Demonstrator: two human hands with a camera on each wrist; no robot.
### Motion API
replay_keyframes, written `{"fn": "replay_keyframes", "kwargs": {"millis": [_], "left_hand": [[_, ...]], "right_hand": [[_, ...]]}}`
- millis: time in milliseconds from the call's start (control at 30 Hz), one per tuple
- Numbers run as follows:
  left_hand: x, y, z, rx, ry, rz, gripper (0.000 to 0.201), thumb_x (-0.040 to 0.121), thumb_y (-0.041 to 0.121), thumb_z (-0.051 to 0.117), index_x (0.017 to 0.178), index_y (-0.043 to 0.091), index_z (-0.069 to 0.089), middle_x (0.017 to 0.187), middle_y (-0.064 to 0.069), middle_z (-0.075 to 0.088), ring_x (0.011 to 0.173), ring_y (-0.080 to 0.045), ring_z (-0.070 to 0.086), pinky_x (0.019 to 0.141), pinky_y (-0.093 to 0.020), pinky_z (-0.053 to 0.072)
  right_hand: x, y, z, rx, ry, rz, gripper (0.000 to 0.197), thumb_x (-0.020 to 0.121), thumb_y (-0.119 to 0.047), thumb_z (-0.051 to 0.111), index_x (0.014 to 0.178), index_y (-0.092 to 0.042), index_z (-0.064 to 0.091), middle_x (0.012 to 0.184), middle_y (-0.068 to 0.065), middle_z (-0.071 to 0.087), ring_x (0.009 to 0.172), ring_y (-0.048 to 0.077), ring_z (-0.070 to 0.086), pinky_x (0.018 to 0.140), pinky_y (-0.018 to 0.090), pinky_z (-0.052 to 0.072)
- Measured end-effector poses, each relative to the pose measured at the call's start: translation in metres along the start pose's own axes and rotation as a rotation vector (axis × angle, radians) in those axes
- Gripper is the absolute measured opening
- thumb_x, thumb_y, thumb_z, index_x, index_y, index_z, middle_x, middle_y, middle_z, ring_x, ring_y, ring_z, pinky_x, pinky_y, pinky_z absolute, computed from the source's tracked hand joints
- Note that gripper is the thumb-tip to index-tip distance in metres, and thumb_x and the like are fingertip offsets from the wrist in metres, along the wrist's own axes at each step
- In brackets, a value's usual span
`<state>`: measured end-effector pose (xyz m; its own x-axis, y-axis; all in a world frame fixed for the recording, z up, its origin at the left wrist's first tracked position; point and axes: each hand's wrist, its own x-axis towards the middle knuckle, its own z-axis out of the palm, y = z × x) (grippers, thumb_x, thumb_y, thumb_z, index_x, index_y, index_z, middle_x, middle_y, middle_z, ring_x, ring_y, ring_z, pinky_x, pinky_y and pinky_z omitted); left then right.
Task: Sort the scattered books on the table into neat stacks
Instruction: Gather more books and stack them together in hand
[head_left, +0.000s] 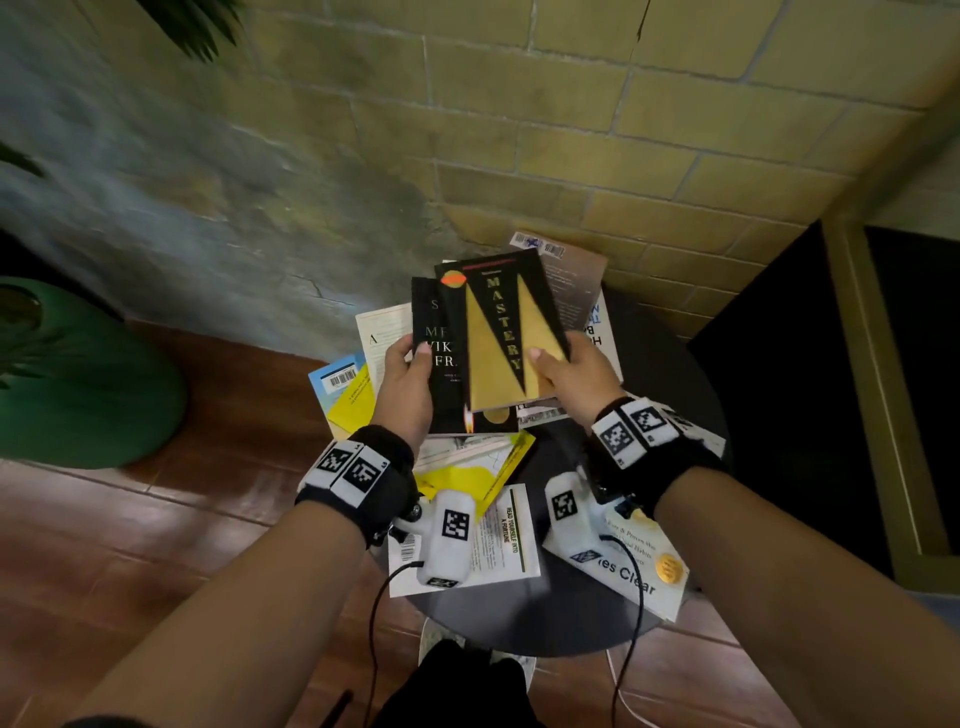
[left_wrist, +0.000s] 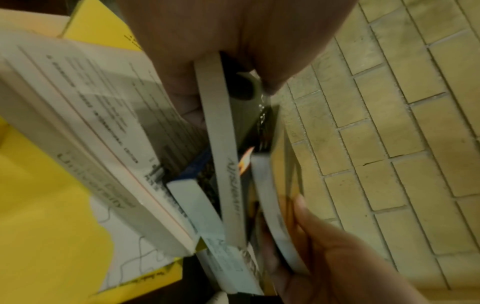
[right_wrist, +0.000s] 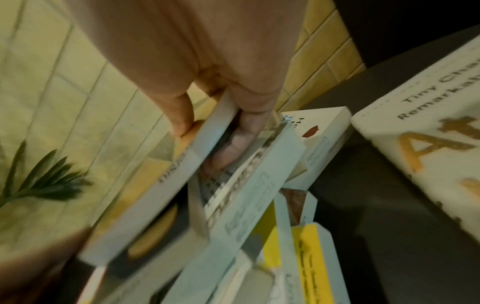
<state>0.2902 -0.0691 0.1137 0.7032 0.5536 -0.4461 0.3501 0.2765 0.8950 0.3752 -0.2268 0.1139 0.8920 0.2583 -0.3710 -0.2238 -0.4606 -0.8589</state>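
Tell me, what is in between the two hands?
Two books, seen in the head view. The left hand grips a black book. The right hand grips the Mastery book, which partly overlaps the black one.

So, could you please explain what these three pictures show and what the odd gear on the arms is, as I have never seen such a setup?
There is no machine here: a person is sorting books with bare hands. The large picture comes from a camera worn on the head, looking down. The other two come from cameras strapped to each wrist, looking along the fingers, which is why the books look so close and blurred. The black wrist bands with square patterns are part of that gear.

The left hand grips a black book by its edge. The right hand grips the Mastery book, thumb on the gold cover, and that book overlaps the black one.

Both are held above a round dark table. Other books lie scattered there, among them a yellow book and a white book.
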Motion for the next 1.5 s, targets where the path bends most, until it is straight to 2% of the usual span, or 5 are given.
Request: {"fn": "replay_keyframes", "kwargs": {"millis": [467,867,1133,1300,1500], "left_hand": [[0.015,0.000,0.026,0.390,0.071,0.076,0.032,0.089,0.032,0.057,0.114,0.016,0.068,0.110,-0.018,0.067,0.107,-0.038,0.062,0.096,-0.048,0.050],[0.003,0.002,0.043,0.730,-0.027,-0.016,0.081,0.090,0.046,0.061,0.154,0.014,0.020,0.151,-0.018,0.027,0.137,-0.041,0.029,0.112,-0.043,0.026],[0.003,-0.011,0.051,0.650,-0.064,0.047,0.059,0.094,0.035,0.055,0.147,0.021,0.036,0.146,-0.015,0.038,0.134,-0.037,0.032,0.112,-0.043,0.024],[-0.003,-0.008,0.046,0.602,-0.256,0.208,0.072,0.075,0.062,0.051,0.140,0.030,0.047,0.135,-0.007,0.055,0.128,-0.028,0.048,0.111,-0.050,0.036],[0.020,0.004,0.017,0.970,0.037,0.348,0.066,0.089,0.045,0.059,0.146,0.018,0.042,0.151,-0.012,0.039,0.138,-0.034,0.033,0.112,-0.040,0.024]], "right_hand": [[-0.010,0.016,-0.025,0.092,-0.035,0.048,0.035,0.098,-0.019,0.050,0.132,-0.013,0.046,0.125,0.010,0.058,0.118,0.030,0.056,0.106,0.046,0.041],[0.051,0.051,-0.005,-0.045,-0.158,0.175,0.078,0.050,-0.060,0.070,0.123,-0.038,0.052,0.124,0.003,0.062,0.117,0.029,0.056,0.103,0.049,0.043],[0.021,0.027,-0.011,0.103,-0.060,0.185,0.107,0.052,-0.079,0.069,0.134,-0.015,0.044,0.131,0.005,0.059,0.118,0.025,0.058,0.104,0.045,0.044],[0.003,0.027,-0.041,0.079,0.040,0.128,0.054,0.084,-0.043,0.068,0.123,-0.014,0.045,0.113,-0.005,0.061,0.099,0.012,0.061,0.080,0.022,0.047],[0.026,0.046,-0.103,0.010,0.338,0.121,0.066,0.081,-0.049,0.068,0.131,-0.011,0.047,0.119,0.002,0.060,0.104,0.019,0.058,0.086,0.027,0.042]]}}
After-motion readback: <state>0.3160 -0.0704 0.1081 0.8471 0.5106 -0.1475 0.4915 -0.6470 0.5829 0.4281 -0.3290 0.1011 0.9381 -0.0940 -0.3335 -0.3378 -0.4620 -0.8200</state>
